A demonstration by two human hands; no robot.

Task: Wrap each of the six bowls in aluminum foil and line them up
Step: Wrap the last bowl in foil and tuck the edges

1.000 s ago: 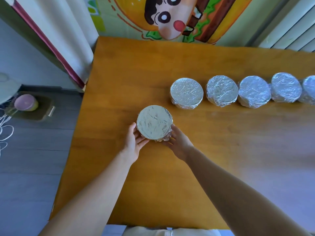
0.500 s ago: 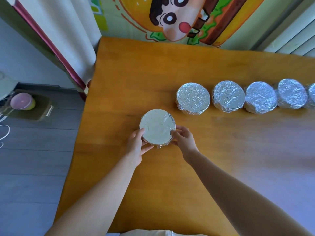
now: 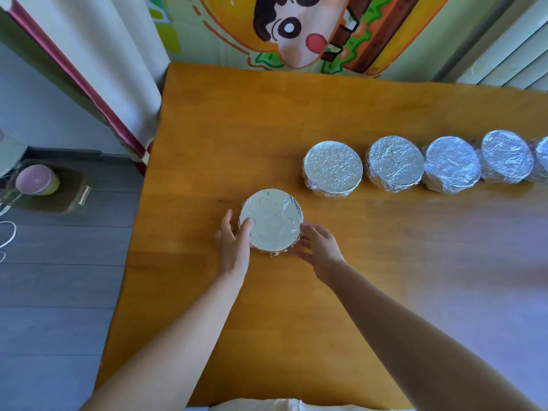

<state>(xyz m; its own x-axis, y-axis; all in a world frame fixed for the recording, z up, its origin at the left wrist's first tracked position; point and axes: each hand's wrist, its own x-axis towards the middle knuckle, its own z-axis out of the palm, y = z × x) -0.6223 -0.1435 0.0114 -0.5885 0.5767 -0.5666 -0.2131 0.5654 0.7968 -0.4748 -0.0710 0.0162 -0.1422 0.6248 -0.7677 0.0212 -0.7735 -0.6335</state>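
A foil-wrapped bowl (image 3: 271, 220) sits on the wooden table (image 3: 267, 120), nearer to me than the others. My left hand (image 3: 234, 243) cups its left side, thumb on the foil top. My right hand (image 3: 318, 247) holds its lower right side, fingers curled at the crumpled foil edge. Farther back, several foil-wrapped bowls stand side by side in a row, the first (image 3: 332, 168) at its left end, then a second (image 3: 395, 163) and a third (image 3: 451, 168), with more running off the right edge.
The table's left edge drops to a grey floor, where a tray (image 3: 62, 203) holds a pink and yellow cup (image 3: 37, 180). A curtain (image 3: 89, 54) hangs at the table's far left corner. A cartoon poster (image 3: 296, 31) covers the wall behind.
Both hands have shifted round the near bowl: my left thumb now lies on the foil top and my right hand has slid lower on its side. The camera view shifted slightly.
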